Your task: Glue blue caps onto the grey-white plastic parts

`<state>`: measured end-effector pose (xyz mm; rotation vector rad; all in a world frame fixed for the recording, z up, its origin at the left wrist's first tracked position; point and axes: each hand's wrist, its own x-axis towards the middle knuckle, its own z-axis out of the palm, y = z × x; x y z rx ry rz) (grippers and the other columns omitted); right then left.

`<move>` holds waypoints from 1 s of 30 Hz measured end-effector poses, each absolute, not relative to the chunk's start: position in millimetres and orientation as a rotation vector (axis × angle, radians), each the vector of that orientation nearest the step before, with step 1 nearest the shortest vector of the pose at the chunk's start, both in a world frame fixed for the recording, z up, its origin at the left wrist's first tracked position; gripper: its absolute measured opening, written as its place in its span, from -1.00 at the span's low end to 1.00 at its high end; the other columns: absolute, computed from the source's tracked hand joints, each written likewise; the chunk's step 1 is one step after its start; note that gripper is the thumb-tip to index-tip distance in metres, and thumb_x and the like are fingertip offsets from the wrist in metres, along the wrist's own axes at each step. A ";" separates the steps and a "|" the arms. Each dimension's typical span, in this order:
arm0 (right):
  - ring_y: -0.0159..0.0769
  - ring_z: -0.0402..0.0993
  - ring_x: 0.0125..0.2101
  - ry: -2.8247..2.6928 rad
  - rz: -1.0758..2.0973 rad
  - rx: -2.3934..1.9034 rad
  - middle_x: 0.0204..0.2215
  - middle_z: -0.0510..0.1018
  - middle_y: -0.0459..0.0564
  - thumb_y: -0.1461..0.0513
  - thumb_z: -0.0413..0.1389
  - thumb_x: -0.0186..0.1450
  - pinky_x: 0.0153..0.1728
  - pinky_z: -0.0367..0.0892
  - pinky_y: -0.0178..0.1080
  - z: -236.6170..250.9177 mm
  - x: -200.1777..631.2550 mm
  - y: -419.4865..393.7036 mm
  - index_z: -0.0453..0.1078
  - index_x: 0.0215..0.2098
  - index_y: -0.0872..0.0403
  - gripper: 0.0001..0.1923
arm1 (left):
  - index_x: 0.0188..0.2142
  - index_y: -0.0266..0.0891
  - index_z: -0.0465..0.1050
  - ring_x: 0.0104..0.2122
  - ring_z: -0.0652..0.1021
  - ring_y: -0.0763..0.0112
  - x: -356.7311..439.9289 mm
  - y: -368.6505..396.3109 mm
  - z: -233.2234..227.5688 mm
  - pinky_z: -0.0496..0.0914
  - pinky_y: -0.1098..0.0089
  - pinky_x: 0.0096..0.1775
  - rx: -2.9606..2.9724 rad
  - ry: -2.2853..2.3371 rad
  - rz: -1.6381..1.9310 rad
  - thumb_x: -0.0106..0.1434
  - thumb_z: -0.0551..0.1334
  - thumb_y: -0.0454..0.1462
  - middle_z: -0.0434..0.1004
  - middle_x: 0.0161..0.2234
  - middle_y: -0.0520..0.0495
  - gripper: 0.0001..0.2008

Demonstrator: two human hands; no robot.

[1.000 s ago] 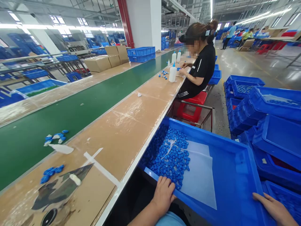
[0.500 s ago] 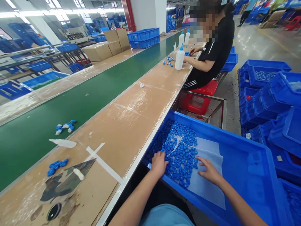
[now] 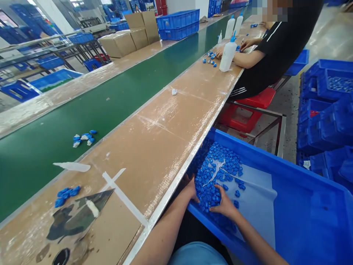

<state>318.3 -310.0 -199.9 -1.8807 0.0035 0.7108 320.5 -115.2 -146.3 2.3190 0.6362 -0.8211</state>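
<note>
A big blue plastic bin (image 3: 303, 206) sits at the table's edge in front of me, lined with a white sheet (image 3: 256, 206). A heap of small blue parts (image 3: 217, 169) fills its near left corner. My left hand (image 3: 191, 189) and my right hand (image 3: 224, 206) are both down in the heap, fingers curled around a cluster of parts between them. Whether either hand grips any parts is hidden by the fingers.
On the brown worktop (image 3: 154, 147) lie a few blue parts (image 3: 66, 193) and a camouflage sticker (image 3: 74, 219). More blue-and-white parts (image 3: 82, 138) ride the green belt (image 3: 68, 125). A co-worker (image 3: 278, 48) sits further along with white bottles (image 3: 227, 55). Blue bins (image 3: 325, 110) stack at the right.
The view has tilted down and closer. My right hand came from the bin's right rim into the heap, and both hands have drawn together around the parts.
</note>
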 end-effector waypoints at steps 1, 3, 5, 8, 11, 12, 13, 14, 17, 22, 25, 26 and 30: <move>-0.07 0.33 -0.04 0.040 0.714 -1.817 -0.09 0.40 -0.03 0.32 0.32 -0.36 0.00 0.21 -0.09 -199.7 313.8 -305.7 0.21 0.04 -0.01 -0.05 | 0.25 -0.24 -0.02 0.26 -0.15 -0.38 321.3 -114.7 -146.0 -0.08 -0.13 0.20 2.292 0.645 -0.837 -0.64 0.50 -0.44 -0.27 0.32 -0.44 0.36; -0.13 0.40 -0.14 0.112 0.727 -1.679 -0.16 0.45 -0.08 0.34 0.29 -0.31 -0.11 0.30 -0.12 -198.6 306.8 -295.5 0.20 0.04 -0.03 -0.09 | 0.26 -0.27 -0.06 0.26 -0.16 -0.36 323.0 -113.7 -145.5 -0.10 -0.08 0.22 2.244 0.661 -0.867 -0.65 0.49 -0.44 -0.27 0.32 -0.44 0.39; -0.19 0.45 -0.27 0.187 0.745 -1.538 -0.23 0.49 -0.12 0.34 0.26 -0.26 -0.25 0.36 -0.17 -196.2 301.8 -283.7 0.18 0.09 -0.06 -0.09 | 0.26 -0.29 -0.09 0.27 -0.11 -0.29 324.3 -113.1 -145.2 -0.08 0.02 0.24 2.153 0.665 -0.869 -0.63 0.47 -0.46 -0.22 0.32 -0.40 0.38; -0.25 0.48 -0.41 0.320 0.758 -1.349 -0.34 0.54 -0.15 0.30 0.21 -0.16 -0.37 0.38 -0.21 -191.1 298.1 -267.2 0.16 0.14 -0.07 -0.14 | 0.25 -0.32 -0.07 0.18 0.25 -0.04 324.6 -114.9 -144.8 0.18 0.24 0.16 1.906 0.660 -0.790 -0.47 0.42 -0.48 0.16 0.22 -0.31 0.24; -0.23 0.51 -0.41 0.453 0.724 -1.215 -0.35 0.57 -0.11 0.14 0.14 -0.01 -0.39 0.41 -0.17 -189.0 300.9 -253.2 0.28 0.06 -0.05 -0.38 | 0.22 -0.31 0.01 -0.09 0.53 0.23 324.1 -123.3 -144.1 0.39 0.38 -0.07 1.797 0.694 -0.699 -0.13 0.36 -0.35 0.49 -0.03 -0.16 -0.08; -0.21 0.52 -0.38 0.493 0.700 -1.188 -0.32 0.58 -0.09 0.08 0.11 0.03 -0.39 0.43 -0.16 -189.8 303.1 -248.3 0.33 0.00 -0.04 -0.46 | 0.19 -0.28 0.05 -0.13 0.55 0.28 323.9 -127.5 -143.9 0.41 0.39 -0.11 1.806 0.727 -0.661 0.00 0.30 -0.29 0.52 -0.07 -0.13 -0.23; -0.19 0.53 -0.34 0.530 0.673 -1.168 -0.30 0.58 -0.08 0.03 0.10 0.04 -0.38 0.44 -0.16 -191.3 305.7 -243.2 0.38 -0.07 -0.04 -0.52 | 0.17 -0.26 0.10 -0.14 0.55 0.30 323.8 -132.1 -143.6 0.41 0.39 -0.13 1.819 0.768 -0.616 0.11 0.22 -0.24 0.53 -0.09 -0.13 -0.37; -0.17 0.53 -0.29 0.565 0.644 -1.156 -0.29 0.59 -0.08 0.00 0.11 0.04 -0.36 0.45 -0.16 -193.3 308.2 -237.9 0.41 -0.13 -0.03 -0.56 | 0.14 -0.24 0.14 -0.12 0.54 0.29 323.5 -136.8 -143.3 0.40 0.36 -0.11 1.840 0.815 -0.567 0.20 0.15 -0.20 0.53 -0.08 -0.14 -0.48; -0.14 0.50 -0.15 0.652 0.553 -1.136 -0.29 0.60 -0.09 0.01 0.20 -0.04 -0.27 0.45 -0.18 -197.8 312.4 -223.9 0.45 -0.29 -0.02 -0.63 | 0.04 -0.22 0.27 -0.02 0.48 0.17 320.7 -149.4 -141.3 0.30 0.21 0.01 1.935 0.941 -0.442 0.28 0.03 -0.18 0.51 -0.08 -0.20 -0.64; -0.14 0.46 -0.06 0.719 0.434 -1.098 -0.21 0.60 -0.10 0.06 0.24 -0.05 -0.14 0.43 -0.18 -183.8 301.0 -220.5 0.43 -0.24 -0.02 -0.60 | -0.12 -0.13 0.40 0.02 0.41 0.19 309.3 -165.8 -130.8 0.22 0.16 0.06 2.024 0.980 -0.305 0.27 0.04 -0.24 0.46 -0.07 -0.12 -0.76; -0.16 0.47 -0.06 0.704 0.382 -1.078 -0.15 0.57 -0.09 0.02 0.22 0.00 -0.13 0.43 -0.18 -166.1 289.7 -227.3 0.37 -0.07 -0.04 -0.47 | -0.14 -0.12 0.43 -0.01 0.41 0.23 301.3 -177.8 -120.4 0.23 0.21 0.07 2.041 0.946 -0.139 0.26 0.06 -0.26 0.38 -0.01 -0.12 -0.77; -0.16 0.47 -0.06 0.698 0.366 -1.075 -0.13 0.56 -0.09 0.00 0.20 0.03 -0.13 0.43 -0.18 -160.4 286.4 -230.0 0.34 -0.02 -0.04 -0.44 | -0.14 -0.13 0.44 -0.01 0.41 0.23 298.9 -182.2 -116.5 0.23 0.21 0.07 2.042 0.917 -0.082 0.26 0.07 -0.26 0.36 -0.01 -0.13 -0.77; -0.19 0.45 -0.05 0.696 0.314 -1.068 -0.09 0.54 -0.09 -0.02 0.17 0.08 -0.13 0.43 -0.22 -141.1 279.0 -241.0 0.27 0.08 -0.06 -0.39 | -0.14 -0.15 0.46 -0.01 0.38 0.21 292.2 -197.9 -98.8 0.24 0.20 0.07 2.004 0.798 0.049 0.25 0.08 -0.28 0.34 -0.04 -0.15 -0.76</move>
